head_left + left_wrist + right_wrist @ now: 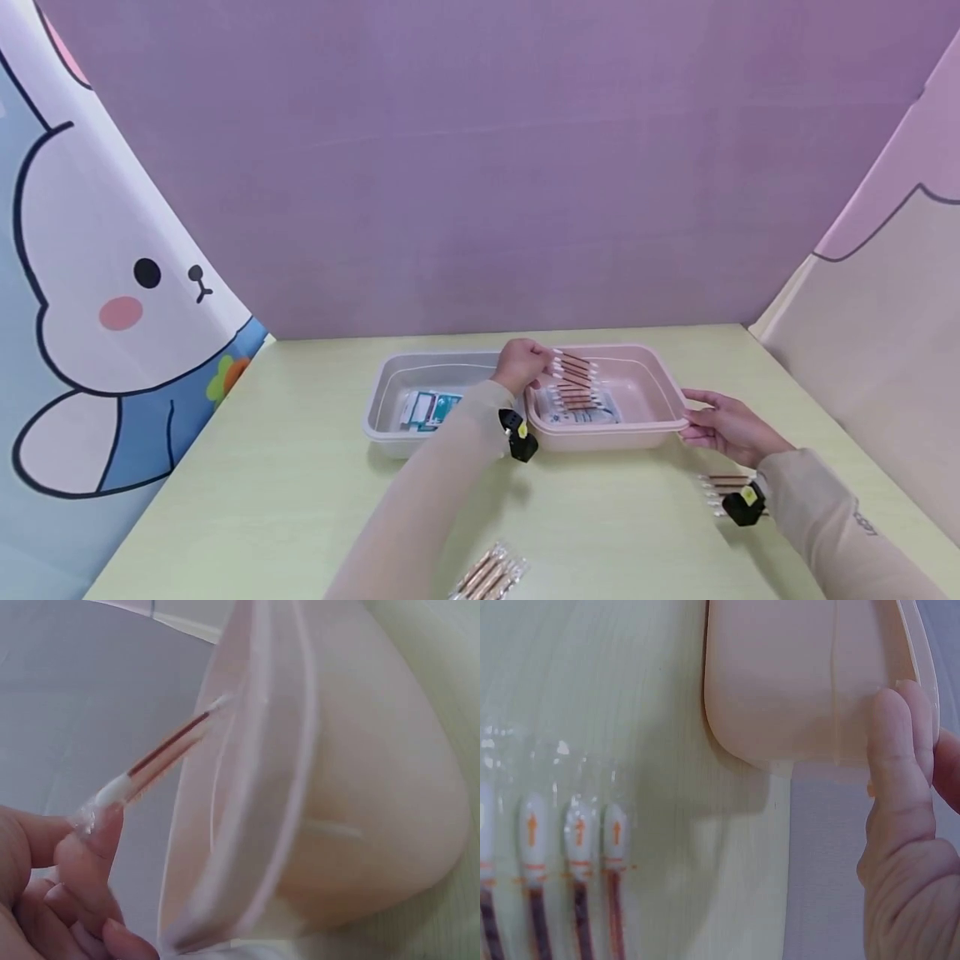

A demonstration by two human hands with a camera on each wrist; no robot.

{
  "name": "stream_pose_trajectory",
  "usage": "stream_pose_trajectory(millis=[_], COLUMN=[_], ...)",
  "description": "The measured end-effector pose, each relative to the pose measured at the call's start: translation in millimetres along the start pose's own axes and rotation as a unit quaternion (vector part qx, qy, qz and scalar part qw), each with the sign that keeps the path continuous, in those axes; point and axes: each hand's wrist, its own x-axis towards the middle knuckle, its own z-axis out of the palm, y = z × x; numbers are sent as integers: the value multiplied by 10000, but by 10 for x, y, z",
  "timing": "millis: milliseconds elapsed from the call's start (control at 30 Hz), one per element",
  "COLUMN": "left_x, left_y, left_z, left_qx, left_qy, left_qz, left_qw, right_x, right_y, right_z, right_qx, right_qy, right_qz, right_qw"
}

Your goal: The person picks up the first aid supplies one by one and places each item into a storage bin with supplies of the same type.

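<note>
My left hand pinches a clear-wrapped strip of cotton swabs by one end, over the pink plastic basin. In the left wrist view these swabs show brown shafts and white tips, slanting toward the basin's rim. More wrapped swabs lie inside the pink basin, on a clear packet with blue print. At the basin's right end, my right hand grips the rim between thumb and fingers; the right wrist view shows the fingers along the outer wall.
Left of the pink basin, a grey basin holds a teal and white packet, partly hidden by my left arm. One swab strip lies under my right wrist, another near the table's front. A purple panel stands behind.
</note>
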Motion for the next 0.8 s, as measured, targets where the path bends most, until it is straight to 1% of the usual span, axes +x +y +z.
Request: stream_pose_trajectory(millis=[133, 233, 367, 433, 600, 667, 800], left_x=[13, -3, -51, -70, -87, -81, -85], left_y=[8, 9, 5, 5, -5, -8, -1], left_z=[14, 24, 44, 49, 43, 36, 17], left_qx=[-66, -82, 53, 182, 526, 550, 458], left_qy=[33, -40, -210, -249, -242, -230, -208], left_qz=[-39, -119, -31, 67, 21, -42, -24], left_qw=[10000, 9999, 9998, 9995, 9983, 9982, 9987], right_x=[5, 11, 12, 13, 21, 22, 21], right_y=[2, 8, 16, 20, 27, 27, 21], right_z=[-5, -9, -16, -20, -25, -28, -29], right_qx=[-22, -34, -28, -20, 37, 55, 111], right_qy=[-14, 2, 37, 43, -3, -30, -39], right_qz=[3, 20, 34, 34, 12, -8, -31], right_qw=[10000, 10000, 10000, 10000, 10000, 10000, 9999])
